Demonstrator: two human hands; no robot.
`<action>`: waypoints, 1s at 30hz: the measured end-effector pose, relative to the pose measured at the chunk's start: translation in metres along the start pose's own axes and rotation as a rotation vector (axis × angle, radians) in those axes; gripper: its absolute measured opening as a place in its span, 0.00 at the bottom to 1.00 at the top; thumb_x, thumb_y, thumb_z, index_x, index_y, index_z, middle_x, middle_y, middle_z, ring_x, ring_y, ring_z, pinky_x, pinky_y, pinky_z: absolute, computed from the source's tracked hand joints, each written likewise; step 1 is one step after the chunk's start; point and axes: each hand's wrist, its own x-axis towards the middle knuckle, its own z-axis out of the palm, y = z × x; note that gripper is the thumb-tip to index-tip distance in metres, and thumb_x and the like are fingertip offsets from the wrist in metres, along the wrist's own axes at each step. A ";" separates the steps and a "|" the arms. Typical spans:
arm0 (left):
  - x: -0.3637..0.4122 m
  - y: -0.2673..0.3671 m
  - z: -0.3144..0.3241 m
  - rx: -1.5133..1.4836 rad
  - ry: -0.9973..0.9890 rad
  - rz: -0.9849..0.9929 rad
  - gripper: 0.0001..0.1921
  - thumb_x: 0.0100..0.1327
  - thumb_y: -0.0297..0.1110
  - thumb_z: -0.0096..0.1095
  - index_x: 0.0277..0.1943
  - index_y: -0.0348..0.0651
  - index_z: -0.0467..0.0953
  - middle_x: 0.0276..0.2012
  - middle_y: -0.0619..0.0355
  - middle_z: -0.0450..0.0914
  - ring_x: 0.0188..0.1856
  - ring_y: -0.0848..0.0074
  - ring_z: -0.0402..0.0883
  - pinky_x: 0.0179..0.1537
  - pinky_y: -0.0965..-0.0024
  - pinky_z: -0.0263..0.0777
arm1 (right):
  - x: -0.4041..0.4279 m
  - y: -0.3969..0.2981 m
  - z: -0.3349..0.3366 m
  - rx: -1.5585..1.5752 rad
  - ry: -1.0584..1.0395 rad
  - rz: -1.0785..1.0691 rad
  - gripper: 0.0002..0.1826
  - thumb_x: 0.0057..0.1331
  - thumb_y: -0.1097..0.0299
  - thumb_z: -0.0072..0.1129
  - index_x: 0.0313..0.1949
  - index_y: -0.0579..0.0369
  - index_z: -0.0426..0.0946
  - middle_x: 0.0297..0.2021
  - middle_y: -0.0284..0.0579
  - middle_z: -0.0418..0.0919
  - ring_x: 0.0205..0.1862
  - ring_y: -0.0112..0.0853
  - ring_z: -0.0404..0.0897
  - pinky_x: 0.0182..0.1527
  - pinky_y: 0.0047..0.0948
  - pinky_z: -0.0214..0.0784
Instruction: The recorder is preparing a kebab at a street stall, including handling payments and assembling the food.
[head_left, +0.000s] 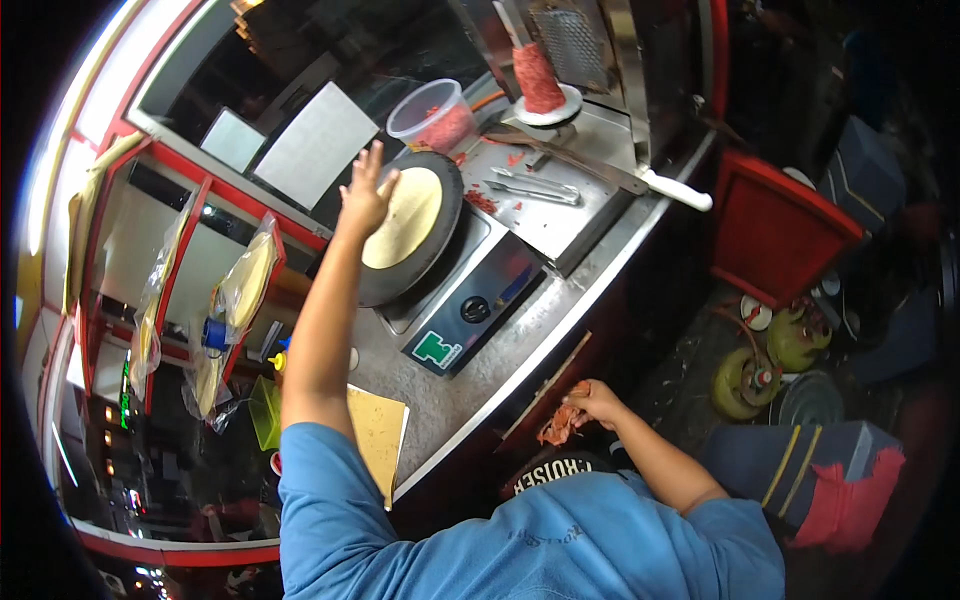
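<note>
My left hand (367, 193) is spread, fingers apart, at the left edge of a dark round griddle pan (448, 196). A pale flatbread (409, 214) lies flat in the pan beside my fingertips; whether they touch it I cannot tell. Beneath the pan is a single-burner gas stove (476, 307) with a black knob on its front. Down by the counter's front edge, my right hand (598, 405) grips a crumpled reddish-brown cloth (559, 426), which hangs below the fingers.
Right of the stove, a metal tray (540, 217) holds tongs (536, 187), meat scraps and a long white-handled knife (675, 187). Behind stand a meat cone (538, 79) on a spit and a plastic tub (442, 124) of red meat. Bagged flatbreads (251, 281) sit on the left shelf. Gas cylinders (744, 382) stand on the floor.
</note>
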 end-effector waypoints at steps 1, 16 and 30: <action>-0.002 0.012 -0.017 -0.102 0.053 0.040 0.37 0.75 0.55 0.51 0.80 0.60 0.45 0.79 0.47 0.47 0.80 0.53 0.46 0.72 0.32 0.39 | 0.003 0.002 -0.001 0.002 0.006 0.000 0.12 0.66 0.72 0.67 0.42 0.63 0.73 0.30 0.46 0.81 0.24 0.29 0.82 0.23 0.29 0.80; -0.430 0.206 -0.015 -1.466 -1.094 0.400 0.40 0.75 0.64 0.37 0.67 0.32 0.71 0.68 0.47 0.73 0.74 0.55 0.62 0.74 0.54 0.51 | -0.021 0.018 0.019 -0.207 0.241 -0.218 0.12 0.68 0.58 0.65 0.42 0.50 0.75 0.28 0.33 0.78 0.22 0.22 0.75 0.19 0.23 0.70; -0.460 0.230 -0.008 -1.648 -1.037 0.942 0.25 0.79 0.42 0.43 0.67 0.28 0.68 0.69 0.40 0.68 0.74 0.48 0.61 0.76 0.49 0.47 | 0.019 0.060 0.032 -0.327 0.606 -0.501 0.10 0.69 0.62 0.61 0.44 0.52 0.76 0.37 0.35 0.78 0.39 0.25 0.78 0.45 0.30 0.73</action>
